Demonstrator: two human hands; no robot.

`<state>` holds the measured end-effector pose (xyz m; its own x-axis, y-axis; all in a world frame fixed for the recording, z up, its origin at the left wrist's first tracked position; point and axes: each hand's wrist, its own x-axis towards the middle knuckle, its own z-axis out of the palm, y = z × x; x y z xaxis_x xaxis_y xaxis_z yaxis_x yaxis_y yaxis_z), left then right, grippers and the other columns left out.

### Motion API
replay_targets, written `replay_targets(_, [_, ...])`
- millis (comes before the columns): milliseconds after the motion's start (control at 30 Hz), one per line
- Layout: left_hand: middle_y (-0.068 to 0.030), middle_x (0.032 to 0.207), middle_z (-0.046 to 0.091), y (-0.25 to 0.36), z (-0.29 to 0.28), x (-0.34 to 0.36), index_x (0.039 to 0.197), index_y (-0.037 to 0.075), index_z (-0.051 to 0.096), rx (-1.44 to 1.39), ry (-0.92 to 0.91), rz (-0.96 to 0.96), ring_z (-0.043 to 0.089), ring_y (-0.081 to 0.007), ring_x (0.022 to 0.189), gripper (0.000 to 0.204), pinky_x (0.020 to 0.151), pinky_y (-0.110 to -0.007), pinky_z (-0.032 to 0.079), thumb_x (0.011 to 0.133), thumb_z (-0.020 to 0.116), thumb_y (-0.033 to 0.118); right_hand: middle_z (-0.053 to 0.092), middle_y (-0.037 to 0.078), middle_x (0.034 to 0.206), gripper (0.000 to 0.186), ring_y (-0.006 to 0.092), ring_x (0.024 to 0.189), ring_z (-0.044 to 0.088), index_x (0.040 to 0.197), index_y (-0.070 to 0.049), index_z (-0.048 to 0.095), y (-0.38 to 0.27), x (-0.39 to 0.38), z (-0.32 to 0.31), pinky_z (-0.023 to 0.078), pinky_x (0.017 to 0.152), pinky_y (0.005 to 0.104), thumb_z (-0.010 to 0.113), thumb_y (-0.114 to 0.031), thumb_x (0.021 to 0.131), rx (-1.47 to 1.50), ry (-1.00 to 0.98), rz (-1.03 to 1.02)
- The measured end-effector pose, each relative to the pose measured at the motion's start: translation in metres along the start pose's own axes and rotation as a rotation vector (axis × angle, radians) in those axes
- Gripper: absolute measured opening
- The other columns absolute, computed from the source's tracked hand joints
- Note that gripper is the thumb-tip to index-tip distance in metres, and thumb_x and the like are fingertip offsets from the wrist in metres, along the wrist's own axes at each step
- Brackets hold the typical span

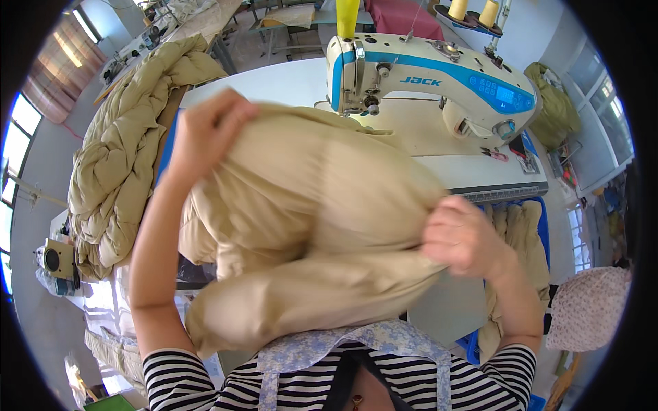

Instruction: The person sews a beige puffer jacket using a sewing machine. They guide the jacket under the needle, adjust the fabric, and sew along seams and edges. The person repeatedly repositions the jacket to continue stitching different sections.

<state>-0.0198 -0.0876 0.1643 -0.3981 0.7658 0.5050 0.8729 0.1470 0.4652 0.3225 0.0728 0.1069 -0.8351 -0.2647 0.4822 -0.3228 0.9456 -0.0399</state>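
A khaki padded garment (pixel 370 185) is stretched between my hands in front of the sewing machine, smeared by motion. My left hand (pixel 212 133) is raised at its upper left corner, with fingers curled round the edge of the cloth. Lower and to the right, my right hand (pixel 460 235) is closed in a fist on the garment's right edge. A fold of the cloth hangs toward my apron (pixel 404 342). Behind the garment stands the white and blue sewing machine (pixel 418 85); its needle area is partly covered by the cloth.
Heaped khaki padded pieces (pixel 113 164) lie at the left. More khaki cloth (pixel 524 240) sits in a blue crate (pixel 543 226) at the right. Small pink-handled snips (pixel 495 155) rest on the white table (pixel 288 79). Thread cones (pixel 488 14) stand behind the machine.
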Motion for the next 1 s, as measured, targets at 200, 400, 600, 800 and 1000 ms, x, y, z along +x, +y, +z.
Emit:
replay_targets(200, [-0.0062,0.069,0.059,0.034,0.109,-0.077,0.081,0.007,0.065,-0.175,-0.201,0.528,0.058,-0.0233,0.062,0.020,0.056,-0.035,0.048,0.077,0.081,0.018,0.071,0.007,0.085,0.017,0.0286,0.087,0.067,0.091,-0.005,0.071,-0.010,-0.049,0.011,0.052,0.082,0.0413,0.064,-0.012,0.077,0.463,-0.916,0.671])
replay_targets(400, [-0.0065,0.071,0.061,0.012,0.113,-0.082,0.083,0.006,0.065,-0.260,-0.208,0.420,0.057,-0.0219,0.061,0.022,0.052,-0.033,0.046,0.075,0.083,0.018,0.065,0.009,0.104,0.018,0.0267,0.092,0.063,0.102,-0.004,0.066,0.037,-0.026,0.005,0.046,0.094,0.0365,0.063,-0.006,0.084,0.306,0.167,0.551])
replay_targets(600, [-0.0093,0.075,0.064,0.024,0.076,-0.072,0.088,0.004,0.067,-0.268,-0.202,0.345,0.059,-0.0254,0.062,0.024,0.053,-0.032,0.047,0.076,0.082,0.018,0.058,-0.001,0.071,0.012,0.0171,0.073,0.054,0.081,-0.008,0.066,0.086,-0.011,0.006,0.037,0.097,0.0354,0.072,-0.017,0.086,0.330,-0.028,0.437])
replay_targets(800, [-0.0090,0.090,0.061,0.076,0.060,-0.050,0.097,0.005,0.067,0.020,-0.160,0.326,0.058,-0.0273,0.085,0.029,0.072,-0.038,0.048,0.077,0.079,0.023,0.055,-0.003,0.070,0.015,0.0130,0.065,0.046,0.080,-0.010,0.065,0.087,-0.002,0.001,0.034,0.094,0.0321,0.069,-0.020,0.091,0.437,0.010,0.444])
replay_targets(1000, [-0.0108,0.091,0.060,0.116,0.113,-0.042,0.103,0.002,0.063,-0.184,-0.201,0.332,0.057,-0.0285,0.081,0.031,0.074,-0.038,0.047,0.083,0.073,0.023,0.054,-0.002,0.069,0.015,0.0135,0.067,0.048,0.080,-0.010,0.065,0.085,0.005,0.002,0.034,0.093,0.0318,0.070,-0.019,0.090,0.404,0.073,0.344])
